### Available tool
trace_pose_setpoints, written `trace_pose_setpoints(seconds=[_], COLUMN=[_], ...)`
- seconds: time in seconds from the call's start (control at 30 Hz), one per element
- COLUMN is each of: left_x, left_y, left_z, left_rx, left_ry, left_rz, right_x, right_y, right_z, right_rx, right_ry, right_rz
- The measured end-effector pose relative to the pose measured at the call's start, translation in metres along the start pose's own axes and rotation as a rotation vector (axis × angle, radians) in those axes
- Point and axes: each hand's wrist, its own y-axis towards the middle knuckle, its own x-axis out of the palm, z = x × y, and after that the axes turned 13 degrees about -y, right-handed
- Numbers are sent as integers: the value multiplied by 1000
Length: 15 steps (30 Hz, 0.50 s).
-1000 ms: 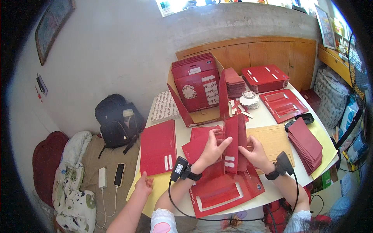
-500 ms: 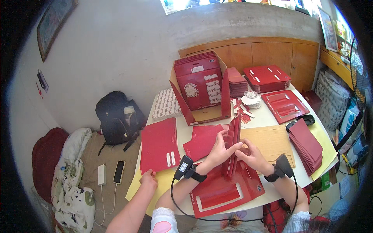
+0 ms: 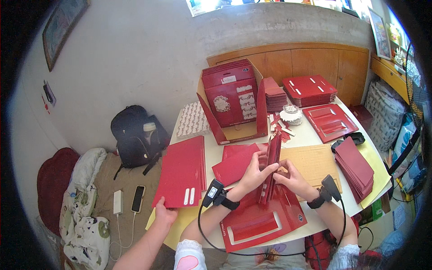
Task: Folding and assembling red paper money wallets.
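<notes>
My left hand (image 3: 254, 176) grips a thin bundle of dark red cards (image 3: 273, 155) from its left side, fingers behind and thumb in front. On the right side of the bundle, my right hand (image 3: 293, 181) closes its fingers and thumb at the near edge. The bundle stands upright on its narrow edge. Beneath it lies a glossy red card sleeve (image 3: 288, 220) with a long window cut-out, its front edge near the table's edge. A co-worker's hand (image 3: 165, 212) at the left holds the near corner of a red card sheet (image 3: 177, 180) with two white slots.
An open red display box (image 3: 238, 134) holds several red wallets. Behind and right are a stack of red sleeves (image 3: 310, 87), die-cut white cards (image 3: 291, 116) and red scraps. A tan board (image 3: 310, 164) and stacked dark red cards (image 3: 355, 171) lie right. A cable hangs between my wrists.
The co-worker's hand has pulled the slotted red sheet left and toward the table's near edge. My hands keep hold of the upright bundle, which has barely shifted.
</notes>
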Motion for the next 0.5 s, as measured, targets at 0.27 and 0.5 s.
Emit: trace_pose_setpoints(seconds=[0.27,0.5], left_x=[-8,-6], left_y=[0,-5], left_z=[1,8], left_rx=[30,8], left_ry=[-162,-386], left_rz=[65,47], right_x=[-4,-13], right_y=[0,6], right_z=[-6,10], right_rx=[-23,47], right_ry=[119,385], right_rz=[25,-24])
